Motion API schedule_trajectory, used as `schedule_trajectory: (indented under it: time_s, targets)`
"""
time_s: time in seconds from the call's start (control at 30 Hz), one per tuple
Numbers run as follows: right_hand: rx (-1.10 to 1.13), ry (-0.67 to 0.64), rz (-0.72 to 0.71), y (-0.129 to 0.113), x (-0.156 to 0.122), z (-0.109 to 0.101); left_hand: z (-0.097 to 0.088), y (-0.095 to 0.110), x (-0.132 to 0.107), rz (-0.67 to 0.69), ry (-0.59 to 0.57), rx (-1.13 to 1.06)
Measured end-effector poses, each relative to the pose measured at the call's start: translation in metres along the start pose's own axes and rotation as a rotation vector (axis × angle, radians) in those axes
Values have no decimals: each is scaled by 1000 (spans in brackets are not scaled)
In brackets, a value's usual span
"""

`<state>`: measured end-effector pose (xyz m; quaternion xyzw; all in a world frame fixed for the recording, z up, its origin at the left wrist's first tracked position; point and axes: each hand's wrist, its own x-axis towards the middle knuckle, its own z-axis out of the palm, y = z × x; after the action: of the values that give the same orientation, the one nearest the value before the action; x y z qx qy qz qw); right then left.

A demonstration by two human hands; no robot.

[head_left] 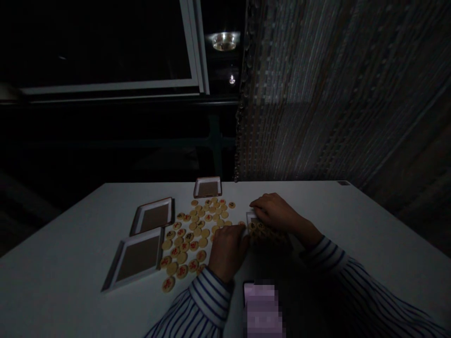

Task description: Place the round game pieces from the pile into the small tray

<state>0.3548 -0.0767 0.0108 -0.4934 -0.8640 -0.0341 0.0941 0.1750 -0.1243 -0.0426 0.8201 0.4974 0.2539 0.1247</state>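
Many round xiangqi pieces (184, 246), some marked red or black and others blank side up, lie loose across the white table. My left hand (226, 251) is at their right edge, fingers bent and closed; anything in them is hidden. One piece (241, 224) shows just beyond its fingertips. To the right, a shallow box (252, 215) holds several rows of pieces, partly in shadow. Over its far side is my right hand (276, 213), fingers curled down near the rim, with whatever they grip out of sight.
Two shallow open trays (164, 201) (120, 279) lie left of the pieces, and a smaller tray (207, 180) sits behind them. A phone (262, 307) with a lit, blurred screen is close to me. Beaded strings of a curtain (299, 94) hang beyond the table's (334, 206) far edge.
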Motion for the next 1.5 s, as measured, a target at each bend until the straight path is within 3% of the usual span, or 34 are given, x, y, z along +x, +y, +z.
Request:
schedule_trajectory:
  time_s: [0.17,0.33,0.47,0.6,0.8,0.93,1.13,1.5]
  targets:
    - [19,28,6,-3,-1,-2,-15,-13,2,-13,13,-34]
    - [48,57,15,-7,5,-4,-44,-52,13,-142,76,14]
    - [10,8,-3,-18,24,-11,-62,-89,19,-253,133,94]
    - [-12,-62,-21,-38,59,-10,-65,-111,13,-332,178,200]
    - [-10,-134,-67,-73,119,22,-63,-113,5,-384,185,281]
    - [-31,-178,-69,-89,143,40,-63,-111,5,-421,174,262]
    - [-56,-259,-83,-96,157,51,-60,-114,5,-415,195,237]
    - [-35,-245,-66,-99,166,54,-57,-116,5,-401,232,223]
